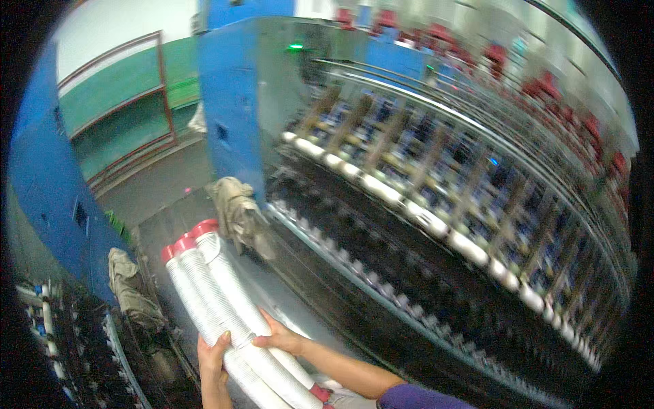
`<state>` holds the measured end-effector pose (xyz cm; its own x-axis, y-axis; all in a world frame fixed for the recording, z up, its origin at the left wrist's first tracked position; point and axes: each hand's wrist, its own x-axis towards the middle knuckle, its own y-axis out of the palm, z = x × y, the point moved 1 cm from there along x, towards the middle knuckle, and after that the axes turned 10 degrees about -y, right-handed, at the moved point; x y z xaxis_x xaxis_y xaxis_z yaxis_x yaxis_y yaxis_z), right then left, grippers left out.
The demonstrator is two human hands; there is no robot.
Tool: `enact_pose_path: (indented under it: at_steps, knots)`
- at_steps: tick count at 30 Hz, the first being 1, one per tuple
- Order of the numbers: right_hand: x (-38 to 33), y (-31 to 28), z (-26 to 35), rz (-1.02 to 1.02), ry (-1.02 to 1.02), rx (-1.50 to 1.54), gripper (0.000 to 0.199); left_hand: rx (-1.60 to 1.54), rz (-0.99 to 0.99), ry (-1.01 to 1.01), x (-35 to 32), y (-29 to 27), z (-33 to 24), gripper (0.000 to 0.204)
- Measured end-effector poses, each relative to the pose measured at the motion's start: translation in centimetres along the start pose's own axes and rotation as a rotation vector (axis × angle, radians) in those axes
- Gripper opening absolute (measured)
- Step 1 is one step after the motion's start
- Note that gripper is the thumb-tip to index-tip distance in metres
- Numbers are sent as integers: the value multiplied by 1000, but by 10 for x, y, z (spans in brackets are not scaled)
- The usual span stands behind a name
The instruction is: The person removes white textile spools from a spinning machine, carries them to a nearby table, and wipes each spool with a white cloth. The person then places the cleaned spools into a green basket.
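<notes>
Three long white yarn bobbins [206, 294] with red ends lie side by side in front of me, pointing away and slightly left. My left hand [213, 358] is closed round the left side of the bundle, its thumb on top. From the right, my right hand [281, 335] grips the same bobbins, its thumb across the wound yarn and its other fingers partly hidden. More red shows at the near end, beside my right forearm. Whether anything else supports the bobbins from below, I cannot tell.
A long spinning machine [422, 218] with white rollers runs along the right, with large white yarn packages in red holders above. Blue machine cabinets [228, 116] stand ahead and left. Beige cloth bundles [238, 211] hang on both sides of the narrow aisle. Another machine [68, 347] borders the left.
</notes>
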<state>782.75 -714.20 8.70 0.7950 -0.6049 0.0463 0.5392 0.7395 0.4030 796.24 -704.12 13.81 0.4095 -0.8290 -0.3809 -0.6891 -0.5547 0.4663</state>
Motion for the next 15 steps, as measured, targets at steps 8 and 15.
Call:
enact_pose_path:
  at_steps: [8,15]
  knots:
    - [319,-6,0,229,56,61,90,-11,-150,151,218,-60,-160,58]
    - [586,16,-28,314,57,-18,90,-58,-294,167,418,-146,-282,63]
